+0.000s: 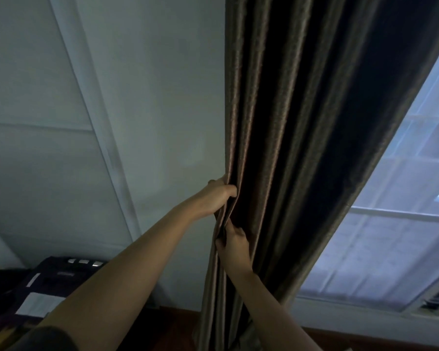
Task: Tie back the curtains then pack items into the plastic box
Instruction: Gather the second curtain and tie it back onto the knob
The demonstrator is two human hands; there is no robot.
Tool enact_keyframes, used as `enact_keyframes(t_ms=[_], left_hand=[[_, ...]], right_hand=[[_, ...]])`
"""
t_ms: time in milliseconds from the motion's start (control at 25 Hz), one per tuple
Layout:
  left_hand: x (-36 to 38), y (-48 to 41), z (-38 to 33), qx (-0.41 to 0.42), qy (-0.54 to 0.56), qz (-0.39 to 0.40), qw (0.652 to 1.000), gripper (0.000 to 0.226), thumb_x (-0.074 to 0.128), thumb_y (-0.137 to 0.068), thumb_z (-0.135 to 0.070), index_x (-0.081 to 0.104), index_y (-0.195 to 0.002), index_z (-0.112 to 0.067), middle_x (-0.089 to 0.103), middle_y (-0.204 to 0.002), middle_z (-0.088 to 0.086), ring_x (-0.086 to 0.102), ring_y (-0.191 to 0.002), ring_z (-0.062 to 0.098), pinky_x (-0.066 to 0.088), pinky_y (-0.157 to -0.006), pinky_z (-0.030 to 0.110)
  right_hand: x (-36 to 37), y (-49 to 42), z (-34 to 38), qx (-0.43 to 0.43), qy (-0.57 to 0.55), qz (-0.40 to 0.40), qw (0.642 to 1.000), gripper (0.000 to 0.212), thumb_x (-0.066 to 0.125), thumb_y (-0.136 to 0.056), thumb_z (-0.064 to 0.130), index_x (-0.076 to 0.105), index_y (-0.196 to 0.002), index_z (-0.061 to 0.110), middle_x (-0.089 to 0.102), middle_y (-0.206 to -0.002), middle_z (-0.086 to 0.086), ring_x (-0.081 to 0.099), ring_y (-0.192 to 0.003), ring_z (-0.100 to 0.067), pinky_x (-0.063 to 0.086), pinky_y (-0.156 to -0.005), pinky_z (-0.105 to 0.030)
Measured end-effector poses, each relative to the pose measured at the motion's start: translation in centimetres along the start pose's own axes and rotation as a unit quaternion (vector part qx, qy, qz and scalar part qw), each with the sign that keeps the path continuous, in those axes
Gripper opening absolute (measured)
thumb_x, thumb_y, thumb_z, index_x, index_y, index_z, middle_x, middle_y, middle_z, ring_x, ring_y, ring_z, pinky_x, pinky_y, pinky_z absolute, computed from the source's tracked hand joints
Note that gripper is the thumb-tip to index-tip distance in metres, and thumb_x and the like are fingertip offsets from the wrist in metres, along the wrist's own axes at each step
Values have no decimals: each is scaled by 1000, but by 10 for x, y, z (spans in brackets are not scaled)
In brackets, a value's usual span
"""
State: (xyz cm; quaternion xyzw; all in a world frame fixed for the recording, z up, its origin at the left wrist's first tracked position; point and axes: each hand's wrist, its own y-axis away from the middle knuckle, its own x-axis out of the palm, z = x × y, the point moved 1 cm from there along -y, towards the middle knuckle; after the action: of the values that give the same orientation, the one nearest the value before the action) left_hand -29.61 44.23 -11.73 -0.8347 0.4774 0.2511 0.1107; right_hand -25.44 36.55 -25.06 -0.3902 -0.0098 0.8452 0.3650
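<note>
A dark brown curtain (289, 122) hangs bunched in folds from the top of the view down to the floor, beside a window. My left hand (217, 197) grips the curtain's left edge, thumb on the front folds and fingers behind the fabric. Just below it, my right hand (232, 245) pinches the same gathered folds. No tie-back and no plastic box are in view.
A pale wall with a white door frame (99, 122) fills the left. The window (403, 211) with a sheer white covering lies to the right. Dark clutter with white labels (48, 287) sits at the lower left. Reddish wooden floor (178, 330) shows at the bottom.
</note>
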Motion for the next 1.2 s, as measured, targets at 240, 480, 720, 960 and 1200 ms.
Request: enact_keyframes(t_ms=[240,480,720,960,1200], left_hand=[[0,1,-6,25,-153,-18,988,38,40,-95,-22,51,-124,0,59,-121,18,58,-105,30,47,-95,38],[-10,6,10,48,-101,9,994,47,32,-98,-12,30,-145,-13,43,-142,5,42,-128,20,29,-106,24],[-11,4,11,48,-59,-30,997,43,33,-97,-9,37,-140,-9,47,-137,8,43,-127,21,27,-97,17],[5,-2,3,46,-55,13,997,49,34,-91,-17,39,-140,-12,50,-134,11,45,-123,25,35,-108,35],[19,0,-7,52,-71,42,995,46,35,-94,-15,37,-140,-19,52,-124,7,36,-107,11,31,-94,27]], right_hand=[[-18,8,1,-79,55,-26,995,43,52,-75,12,56,-118,12,64,-106,-10,57,-104,-30,46,-89,-33],[-80,-38,13,-34,-116,-226,967,70,65,-85,11,27,-143,9,46,-138,-8,44,-125,-14,37,-105,-28],[-41,-8,-16,-11,-9,-6,1000,60,54,-87,3,36,-142,17,63,-118,-14,62,-108,-27,47,-96,-29],[-28,1,-11,8,20,17,1000,59,50,-89,3,34,-143,20,60,-113,-11,59,-105,-25,41,-88,-23],[-28,8,-9,20,19,-9,1000,63,49,-87,-1,33,-144,18,59,-120,-10,54,-112,-24,42,-96,-29]])
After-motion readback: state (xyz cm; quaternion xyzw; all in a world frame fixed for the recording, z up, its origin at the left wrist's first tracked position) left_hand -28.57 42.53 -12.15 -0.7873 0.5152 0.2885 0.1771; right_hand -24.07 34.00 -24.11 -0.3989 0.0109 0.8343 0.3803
